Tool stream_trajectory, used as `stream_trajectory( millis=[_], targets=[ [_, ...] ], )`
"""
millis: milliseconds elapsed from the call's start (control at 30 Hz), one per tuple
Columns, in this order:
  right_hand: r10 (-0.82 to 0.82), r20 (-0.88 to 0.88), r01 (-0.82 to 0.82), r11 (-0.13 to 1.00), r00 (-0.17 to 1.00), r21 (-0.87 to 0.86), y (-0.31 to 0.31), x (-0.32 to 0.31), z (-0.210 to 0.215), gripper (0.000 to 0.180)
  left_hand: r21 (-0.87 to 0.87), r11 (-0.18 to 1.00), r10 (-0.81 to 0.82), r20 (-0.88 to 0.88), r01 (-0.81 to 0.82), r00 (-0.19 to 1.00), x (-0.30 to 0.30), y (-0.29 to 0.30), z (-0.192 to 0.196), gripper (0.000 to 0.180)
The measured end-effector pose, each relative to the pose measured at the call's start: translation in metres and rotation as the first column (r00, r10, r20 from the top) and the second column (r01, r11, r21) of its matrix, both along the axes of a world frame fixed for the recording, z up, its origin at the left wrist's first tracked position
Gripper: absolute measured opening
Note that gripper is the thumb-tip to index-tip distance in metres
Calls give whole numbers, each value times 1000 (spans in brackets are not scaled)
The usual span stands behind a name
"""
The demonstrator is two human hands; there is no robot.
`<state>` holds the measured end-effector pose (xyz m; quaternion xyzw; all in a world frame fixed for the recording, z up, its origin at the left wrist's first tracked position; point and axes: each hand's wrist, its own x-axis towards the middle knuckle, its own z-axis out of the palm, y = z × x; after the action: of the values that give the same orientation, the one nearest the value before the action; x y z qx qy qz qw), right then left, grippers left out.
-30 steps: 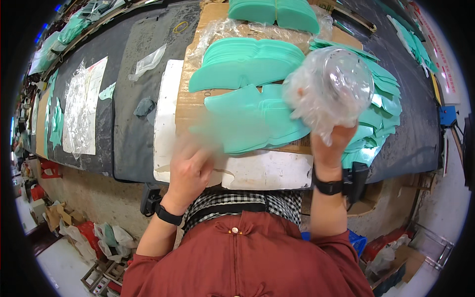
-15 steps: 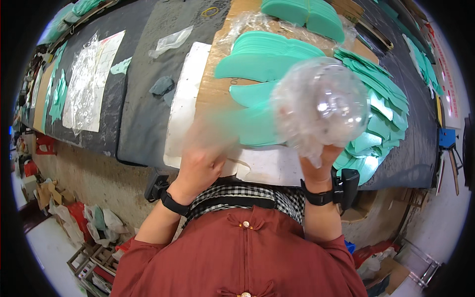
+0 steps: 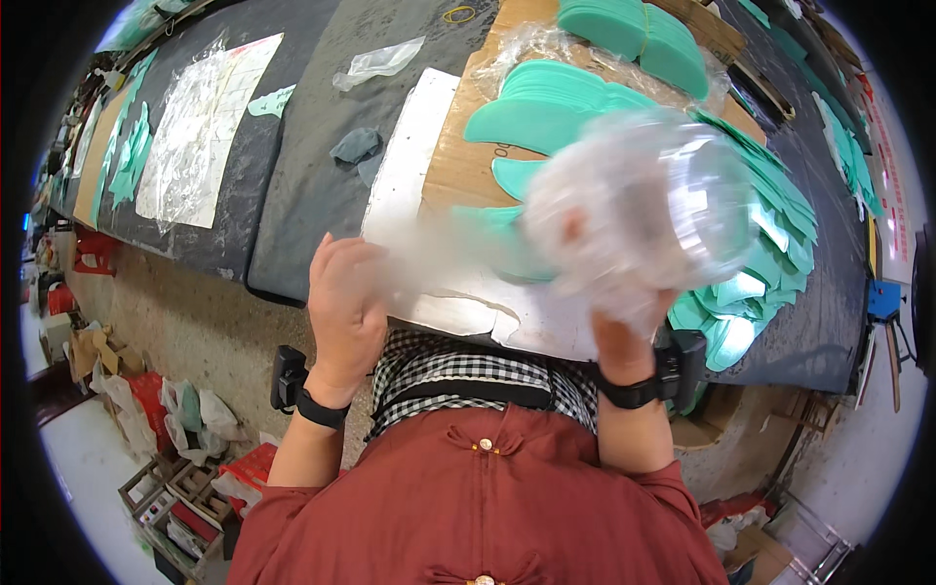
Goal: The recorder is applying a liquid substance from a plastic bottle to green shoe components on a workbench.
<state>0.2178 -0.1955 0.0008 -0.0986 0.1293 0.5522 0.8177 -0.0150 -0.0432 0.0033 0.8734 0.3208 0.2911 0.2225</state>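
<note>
My right hand [image 3: 634,336] holds a roll of clear plastic film [image 3: 643,195], blurred by motion, above the table's near edge. Left of it, my left hand [image 3: 346,302] is closed, its fingers curled at the end of a blurred, whitish stretch of film reaching toward the roll. Beneath this film lie flat green curved sheets [image 3: 499,222], partly hidden by the roll. Another green sheet [image 3: 515,175] and a neat green stack [image 3: 531,112] lie beyond on brown cardboard [image 3: 450,171]. A white board [image 3: 448,310] lies under the near part.
Overlapping green sheets [image 3: 770,224] spread at the right. A banded green bundle [image 3: 673,49] lies at the far side. Wrinkled plastic over paper [image 3: 200,136], a grey scrap [image 3: 356,144] and a clear bag [image 3: 380,63] are on the dark table. Bags [image 3: 195,419] stand on the floor at left.
My left hand has moved left, away from the roll, with the blurred film stretching after it. The roll has tilted in my right hand. The whole view has shifted slightly.
</note>
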Motion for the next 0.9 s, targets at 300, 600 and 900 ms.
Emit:
stream_trajectory(
  millis=[300,600,900],
  targets=[
    [164,955,427,903,-246,-45,-19,16,4,47,-195,934,-291,69,299,954,64,-25,2,29],
    [606,487,776,526,-630,349,-70,102,6,47,-12,948,-317,-144,319,937,69,-21,-1,31],
    [822,137,810,490,-552,322,-73,34,-12,60,-112,953,-288,-29,283,957,47,-9,-12,26]
  ],
)
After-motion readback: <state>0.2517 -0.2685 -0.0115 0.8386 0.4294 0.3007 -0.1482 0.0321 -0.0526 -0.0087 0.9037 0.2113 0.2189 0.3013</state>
